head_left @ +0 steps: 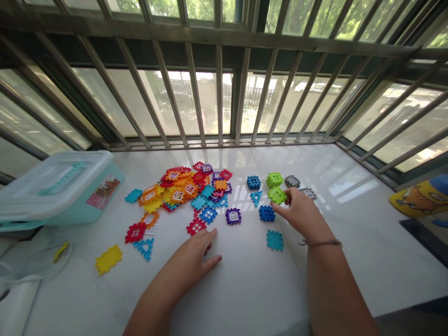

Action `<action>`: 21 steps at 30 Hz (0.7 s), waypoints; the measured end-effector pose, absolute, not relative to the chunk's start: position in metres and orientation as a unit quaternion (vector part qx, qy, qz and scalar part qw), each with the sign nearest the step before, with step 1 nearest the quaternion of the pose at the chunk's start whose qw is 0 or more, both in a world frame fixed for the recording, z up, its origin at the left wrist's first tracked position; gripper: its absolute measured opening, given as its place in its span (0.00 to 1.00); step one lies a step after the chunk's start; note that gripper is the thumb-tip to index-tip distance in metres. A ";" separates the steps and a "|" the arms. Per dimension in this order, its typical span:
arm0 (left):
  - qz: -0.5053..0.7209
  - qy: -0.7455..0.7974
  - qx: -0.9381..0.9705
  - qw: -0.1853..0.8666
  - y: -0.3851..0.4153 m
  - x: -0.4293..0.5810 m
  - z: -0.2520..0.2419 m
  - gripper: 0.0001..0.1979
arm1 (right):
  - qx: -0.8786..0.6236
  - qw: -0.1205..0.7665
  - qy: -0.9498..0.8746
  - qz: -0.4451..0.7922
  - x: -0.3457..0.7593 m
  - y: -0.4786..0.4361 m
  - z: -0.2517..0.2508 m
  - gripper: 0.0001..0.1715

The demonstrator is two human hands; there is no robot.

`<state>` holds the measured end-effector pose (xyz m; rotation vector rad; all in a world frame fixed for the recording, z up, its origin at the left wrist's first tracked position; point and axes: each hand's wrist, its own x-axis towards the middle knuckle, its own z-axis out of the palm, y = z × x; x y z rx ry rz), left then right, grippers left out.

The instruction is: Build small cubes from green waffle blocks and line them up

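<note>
My right hand [297, 212] grips a lime-green plastic building cube [277, 195] by its side. Just beyond it sit a second lime-green cube [274, 180] and a grey waffle tile [292, 181]. A blue cube [254, 182] and a blue tile [267, 213] lie left of that hand. My left hand [194, 252] rests flat on the white tabletop [245, 289], fingers apart, holding nothing. Nearest to it is a red window tile [196, 227]. A heap of multicoloured interlocking tiles [182, 189] lies further forward.
A plastic storage box with a translucent lid [59, 186] stands at the left. A yellow tile [108, 259] lies near it. Metal window bars [219, 93] run along the far edge. A yellow printed cushion [422, 198] lies at the right.
</note>
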<state>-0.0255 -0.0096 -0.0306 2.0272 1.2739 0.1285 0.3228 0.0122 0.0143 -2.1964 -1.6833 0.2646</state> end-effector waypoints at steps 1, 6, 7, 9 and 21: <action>0.048 0.493 0.791 0.359 -0.009 -0.025 -0.031 0.32 | -0.780 0.178 -0.592 0.096 0.321 0.014 0.011 0.26; 0.059 0.497 0.792 0.349 -0.010 -0.027 -0.033 0.28 | -0.690 0.171 -0.684 0.165 0.258 0.005 0.006 0.20; 0.062 0.502 0.790 0.347 -0.010 -0.027 -0.034 0.29 | -0.667 0.160 -0.706 0.177 0.243 0.001 0.006 0.19; 0.068 0.513 0.783 0.345 -0.010 -0.028 -0.035 0.32 | -0.617 0.132 -0.748 0.206 0.219 -0.006 0.006 0.18; 0.082 0.526 0.768 0.356 -0.015 -0.025 -0.035 0.40 | -0.534 0.020 -0.796 0.284 0.203 -0.019 -0.010 0.27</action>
